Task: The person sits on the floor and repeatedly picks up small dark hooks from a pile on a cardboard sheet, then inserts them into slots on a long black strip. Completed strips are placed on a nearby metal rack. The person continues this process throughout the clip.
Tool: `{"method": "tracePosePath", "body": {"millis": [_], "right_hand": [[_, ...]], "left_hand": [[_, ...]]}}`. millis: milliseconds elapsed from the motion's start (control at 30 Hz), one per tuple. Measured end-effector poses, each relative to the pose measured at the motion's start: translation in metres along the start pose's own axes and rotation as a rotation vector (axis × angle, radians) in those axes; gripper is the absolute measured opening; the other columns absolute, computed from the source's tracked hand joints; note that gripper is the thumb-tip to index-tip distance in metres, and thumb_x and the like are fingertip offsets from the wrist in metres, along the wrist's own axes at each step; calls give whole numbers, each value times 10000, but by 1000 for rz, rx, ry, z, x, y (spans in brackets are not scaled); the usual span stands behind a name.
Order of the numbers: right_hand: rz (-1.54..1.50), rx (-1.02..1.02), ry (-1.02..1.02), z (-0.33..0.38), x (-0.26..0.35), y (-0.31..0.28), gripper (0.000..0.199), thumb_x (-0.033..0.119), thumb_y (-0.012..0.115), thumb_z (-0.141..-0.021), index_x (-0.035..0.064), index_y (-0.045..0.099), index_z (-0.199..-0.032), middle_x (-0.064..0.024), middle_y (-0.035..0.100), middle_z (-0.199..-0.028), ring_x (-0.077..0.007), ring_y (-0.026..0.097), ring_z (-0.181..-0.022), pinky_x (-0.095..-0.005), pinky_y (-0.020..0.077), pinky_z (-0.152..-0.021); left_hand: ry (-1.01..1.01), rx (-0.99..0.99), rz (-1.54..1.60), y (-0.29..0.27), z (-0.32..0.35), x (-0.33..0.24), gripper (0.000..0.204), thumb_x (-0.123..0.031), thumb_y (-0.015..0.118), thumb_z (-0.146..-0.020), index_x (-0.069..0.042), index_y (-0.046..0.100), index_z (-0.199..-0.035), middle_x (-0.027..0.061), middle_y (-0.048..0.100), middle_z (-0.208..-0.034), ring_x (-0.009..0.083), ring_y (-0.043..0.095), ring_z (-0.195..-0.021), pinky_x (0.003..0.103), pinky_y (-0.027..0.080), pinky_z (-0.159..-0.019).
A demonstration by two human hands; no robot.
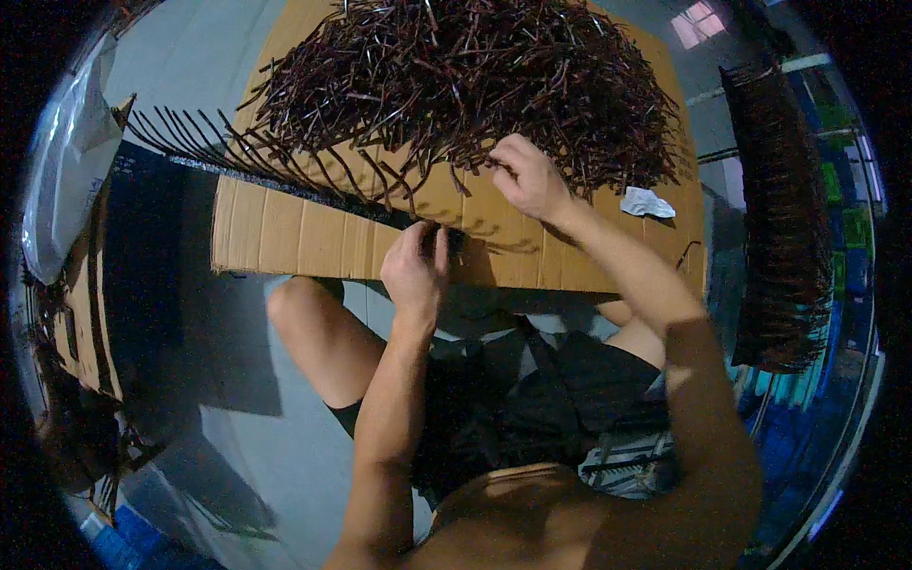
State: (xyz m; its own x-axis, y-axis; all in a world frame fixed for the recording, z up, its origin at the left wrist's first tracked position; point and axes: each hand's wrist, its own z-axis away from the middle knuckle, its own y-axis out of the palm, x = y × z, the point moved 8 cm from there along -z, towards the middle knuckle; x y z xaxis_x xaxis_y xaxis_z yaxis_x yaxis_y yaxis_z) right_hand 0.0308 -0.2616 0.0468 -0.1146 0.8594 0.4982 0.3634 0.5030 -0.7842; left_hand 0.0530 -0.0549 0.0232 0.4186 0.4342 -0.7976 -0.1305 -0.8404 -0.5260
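Observation:
A long dark strip (323, 196) lies slantwise across the left of the cardboard, with a row of thin curved brown prongs (245, 152) standing up from it. My left hand (414, 266) is closed on the near right end of this strip, at the cardboard's front edge. A big heap of short, glossy dark-brown stick-like pieces (465, 85) covers the far part of the cardboard. At the heap's near edge my right hand (530, 180) is closed in a pinch. What lies between its fingertips is too small to make out.
The cardboard sheet (285, 237) lies over my work surface. A crumpled white scrap (648, 202) and a small hooked piece (686, 254) rest on its right side. Farther right stands a tall stack of dark bristly strips (779, 218). A clear plastic bag (71, 161) is at far left.

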Motion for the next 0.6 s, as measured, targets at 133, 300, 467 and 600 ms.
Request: {"method": "tracePosePath", "body": {"millis": [133,300,467,600], "right_hand": [[-86,-176,248,29,-18,15,190,128,586,-831,-26,583,-943,-158,569,-840,-312,574,-761,-370,463,-672],[-694,-185,635,41,17,38,145,91,636,-854,-8,607,-956,-50,651,-856,-92,591,-781,-255,482,-692],[-705,-209,521,50,52,47,140,44,628,-864,-26,599,-982,-52,656,-886,-103,613,-806,-235,493,-731],[-617,-170,515,44,61,43,133,52,634,-856,-31,614,-959,-68,669,-879,-115,624,-811,-247,496,-747]], "left_hand": [[-19,-16,60,2,2,0,144,-157,693,-801,-42,640,-870,124,647,-774,281,630,-676,343,501,-620],[29,-42,16,-3,3,4,128,-146,692,-800,-46,642,-863,119,650,-777,282,628,-686,350,500,-627],[86,-10,-31,3,3,4,133,-141,665,-823,-33,647,-899,143,650,-793,308,630,-715,370,498,-646],[94,25,-43,2,1,0,132,-135,647,-834,-34,646,-918,153,646,-790,328,622,-719,390,489,-644]]}}
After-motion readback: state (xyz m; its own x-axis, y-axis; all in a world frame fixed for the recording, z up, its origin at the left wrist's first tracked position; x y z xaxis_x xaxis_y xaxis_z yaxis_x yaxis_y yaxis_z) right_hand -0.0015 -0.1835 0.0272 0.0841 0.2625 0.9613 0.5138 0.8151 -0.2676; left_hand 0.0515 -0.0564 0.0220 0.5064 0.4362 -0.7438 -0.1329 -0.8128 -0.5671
